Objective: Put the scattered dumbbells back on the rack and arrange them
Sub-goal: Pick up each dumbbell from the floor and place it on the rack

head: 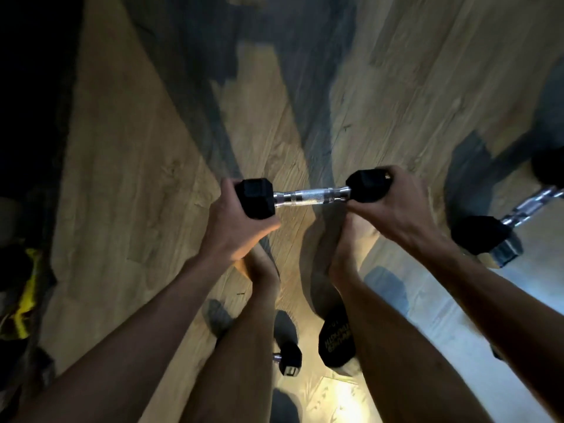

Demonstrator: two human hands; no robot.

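Dumbbells, three by my count, share the wood-plank floor (137, 148) below me, with no rack in view. Biggest of them, the larger dumbbell (485, 236) lies on the planks to my right, its far head blurred. Next, the held dumbbell (311, 196) hangs level above the floor in front of my bare feet, clear of the boards. I carry it by its two black hex heads, likely to keep it steady and leave the chrome handle bare for setting it on the rack. My left hand (232, 227) wraps fingers and thumb round the left head; my right hand (399, 206) curls over the right one. Smallest, the third dumbbell (290, 357) shows between my forearms lower down, half hidden. One black lettered head (335, 343) beside it may belong to a fourth; I cannot tell.
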